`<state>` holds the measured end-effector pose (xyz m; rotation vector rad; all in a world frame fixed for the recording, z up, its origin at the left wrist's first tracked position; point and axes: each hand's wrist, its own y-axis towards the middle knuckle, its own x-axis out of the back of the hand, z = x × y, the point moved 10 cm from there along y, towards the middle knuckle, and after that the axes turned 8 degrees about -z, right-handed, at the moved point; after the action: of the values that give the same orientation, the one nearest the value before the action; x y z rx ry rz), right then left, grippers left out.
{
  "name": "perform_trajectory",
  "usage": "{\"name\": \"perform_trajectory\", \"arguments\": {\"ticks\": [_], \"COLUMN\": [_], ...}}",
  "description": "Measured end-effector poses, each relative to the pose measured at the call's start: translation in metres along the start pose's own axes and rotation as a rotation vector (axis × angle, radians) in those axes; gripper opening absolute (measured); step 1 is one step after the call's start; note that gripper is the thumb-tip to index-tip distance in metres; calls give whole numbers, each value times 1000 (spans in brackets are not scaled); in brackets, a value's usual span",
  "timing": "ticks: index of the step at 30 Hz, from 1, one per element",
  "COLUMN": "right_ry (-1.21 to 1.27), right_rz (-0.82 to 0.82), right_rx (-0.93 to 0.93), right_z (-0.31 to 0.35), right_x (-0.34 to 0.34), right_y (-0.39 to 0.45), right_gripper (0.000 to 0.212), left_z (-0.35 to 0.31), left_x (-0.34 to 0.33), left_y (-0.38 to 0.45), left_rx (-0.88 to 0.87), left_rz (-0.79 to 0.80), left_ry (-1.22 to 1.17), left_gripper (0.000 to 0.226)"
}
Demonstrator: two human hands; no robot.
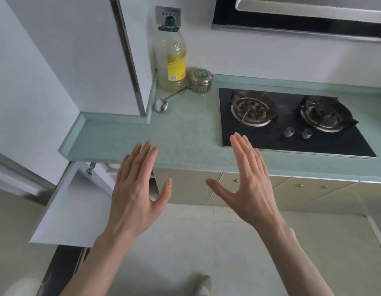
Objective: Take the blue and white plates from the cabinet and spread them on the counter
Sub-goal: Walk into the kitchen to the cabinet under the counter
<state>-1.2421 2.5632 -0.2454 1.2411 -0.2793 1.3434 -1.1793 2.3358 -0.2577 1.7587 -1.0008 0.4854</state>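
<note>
My left hand (pixel 140 186) and my right hand (pixel 249 182) are both held out flat in front of the counter edge, fingers apart, palms facing each other, holding nothing. The pale green counter (pixel 185 135) runs across the middle of the head view. Below its left end a white cabinet door (pixel 72 206) stands swung open toward me. The cabinet's inside (pixel 153 186) is mostly hidden behind my left hand. No blue and white plates show anywhere in view.
A black two-burner gas hob (pixel 292 120) fills the counter's right part. At the back stand a large oil bottle (pixel 171 58), a small metal tin (pixel 201 81) and a metal ladle (pixel 164 103). Closed beige cabinet doors (pixel 302 189) run under the counter. A range hood (pixel 302 16) hangs above.
</note>
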Motion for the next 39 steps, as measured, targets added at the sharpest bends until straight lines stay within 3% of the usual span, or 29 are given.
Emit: {"name": "perform_trajectory", "arguments": {"ticks": [8,19,31,39], "right_ry": [33,16,40,-74], "right_rz": [77,69,-83,-141], "right_rx": [1,100,299,308], "right_z": [-8,-69,-113,-139], "right_x": [-97,-268,-392,-448], "right_y": [-16,-58,-106,-118], "right_gripper": [96,98,91,90], "left_z": [71,173,247,272], "left_x": [-49,-187,-322,-362], "left_y": [-33,-101,-147,-143], "left_rx": [89,102,-1,-98], "left_rz": [6,-57,-161,-251], "left_ry": [26,65,12,45], "left_gripper": [70,71,68,69]}}
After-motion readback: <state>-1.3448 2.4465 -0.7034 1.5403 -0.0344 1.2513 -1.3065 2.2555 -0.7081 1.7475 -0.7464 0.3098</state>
